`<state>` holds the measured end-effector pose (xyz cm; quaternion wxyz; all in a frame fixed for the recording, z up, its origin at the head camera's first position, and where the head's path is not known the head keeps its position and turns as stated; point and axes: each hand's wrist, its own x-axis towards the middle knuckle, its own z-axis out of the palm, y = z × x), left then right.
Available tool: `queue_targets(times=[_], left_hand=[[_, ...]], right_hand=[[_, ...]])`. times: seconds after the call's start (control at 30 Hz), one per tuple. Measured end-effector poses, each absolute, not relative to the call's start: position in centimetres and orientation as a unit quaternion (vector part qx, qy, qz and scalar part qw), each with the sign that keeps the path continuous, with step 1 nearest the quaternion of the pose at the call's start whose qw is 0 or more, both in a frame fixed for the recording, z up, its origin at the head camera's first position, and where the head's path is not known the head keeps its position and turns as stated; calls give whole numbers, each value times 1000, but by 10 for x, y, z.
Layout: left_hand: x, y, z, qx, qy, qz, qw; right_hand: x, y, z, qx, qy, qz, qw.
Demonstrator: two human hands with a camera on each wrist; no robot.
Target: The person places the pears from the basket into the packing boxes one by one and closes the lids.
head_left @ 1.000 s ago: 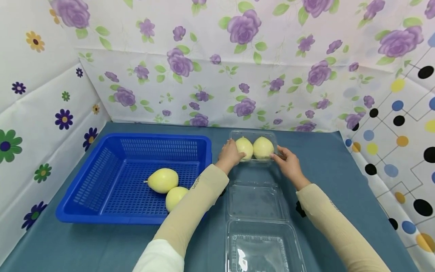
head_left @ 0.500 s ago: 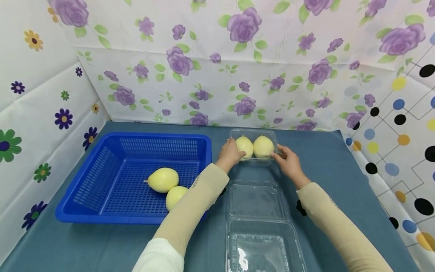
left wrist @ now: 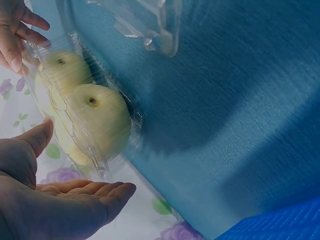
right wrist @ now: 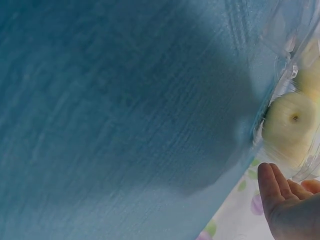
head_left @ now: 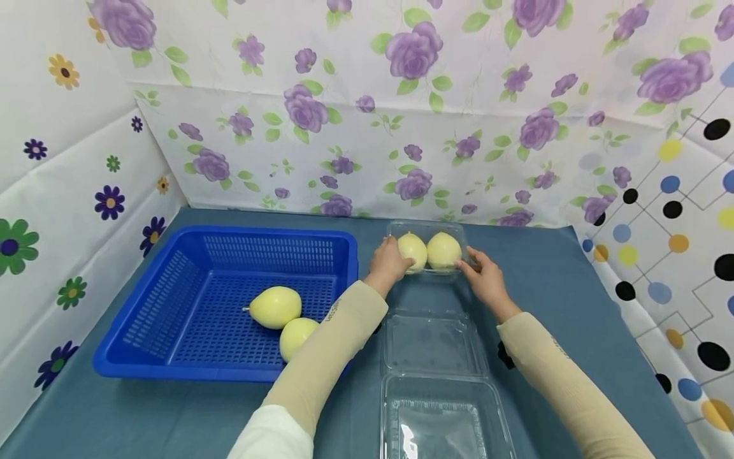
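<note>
Nearby fruit box (head_left: 427, 227): blue basket (head_left: 195, 371), open container (head_left: 438, 417).

The basket (head_left: 189, 371) stands on the left of the bench (head_left: 550, 274), with two pears on the right part of its floor: the farther pear (head_left: 276, 307) sits slightly left of the nearer pear (head_left: 295, 338). Right of the basket, by the far edge, a plastic box (head_left: 430, 227) holds two more pears (head_left: 444, 251) side by side, between the left hand (head_left: 387, 261) and the right hand (head_left: 486, 277). Before that box lies a plastic lid (head_left: 430, 344); nearer still, a plastic tray (head_left: 441, 414). Behind the bench hangs the rear cloth (head_left: 344, 95).
</note>
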<state>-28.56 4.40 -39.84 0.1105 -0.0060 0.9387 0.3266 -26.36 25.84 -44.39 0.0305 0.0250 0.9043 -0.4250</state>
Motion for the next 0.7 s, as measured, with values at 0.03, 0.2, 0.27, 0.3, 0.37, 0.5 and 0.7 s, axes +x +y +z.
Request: queue_targets(times=[0.03, 0.2, 0.27, 0.3, 0.37, 0.5, 0.7], left_hand=[[-286, 44, -398, -5, 939, 327, 108], [-286, 43, -399, 0, 941, 322, 99], [-284, 42, -400, 3, 943, 318, 95], [-284, 42, -400, 5, 944, 316, 93], [-282, 42, -401, 5, 945, 316, 87], [-279, 43, -402, 3, 946, 313, 82], [-278, 44, -399, -1, 946, 316, 71]], right_hand=[[-264, 258, -444, 25, 905, -424, 29], [-264, 256, -443, 26, 906, -420, 31], [-262, 256, -445, 27, 905, -422, 32], [-262, 257, -445, 26, 906, -422, 32], [-261, 258, -446, 25, 905, -424, 33], [-261, 260, -446, 20, 907, -420, 34], [-262, 262, -444, 13, 907, -419, 35]])
